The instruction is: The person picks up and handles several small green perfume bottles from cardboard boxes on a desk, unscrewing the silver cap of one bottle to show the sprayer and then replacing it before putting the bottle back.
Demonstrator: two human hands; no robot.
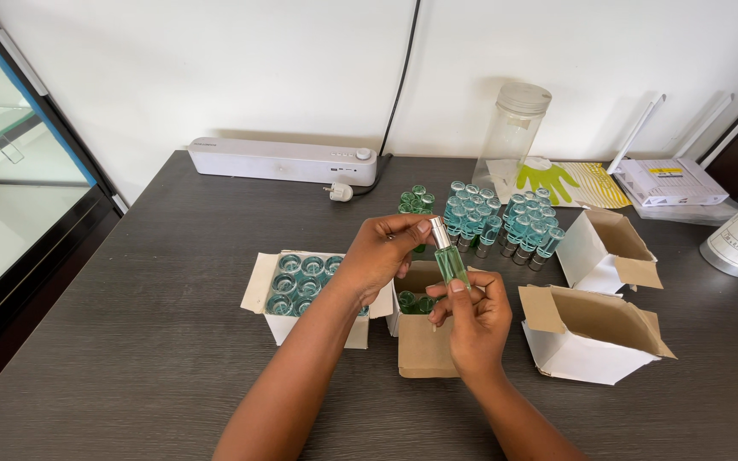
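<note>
Broadly, the dark tabletop (pixel 130 341) carries 4 open cardboard boxes; a jar (pixel 512 128) stands behind grouped vials (pixel 506 224). Above the middle box (pixel 424 346), the right hand (pixel 476 320) grips a green vial (pixel 452 263) while left hand (pixel 382 252) fingers (pixel 416 229) pinch its silver cap (pixel 439 232).

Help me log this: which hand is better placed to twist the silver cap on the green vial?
Probably the left hand: its fingertips already pinch the silver cap, while the right hand has its grip on the green vial below, steadying it.
</note>
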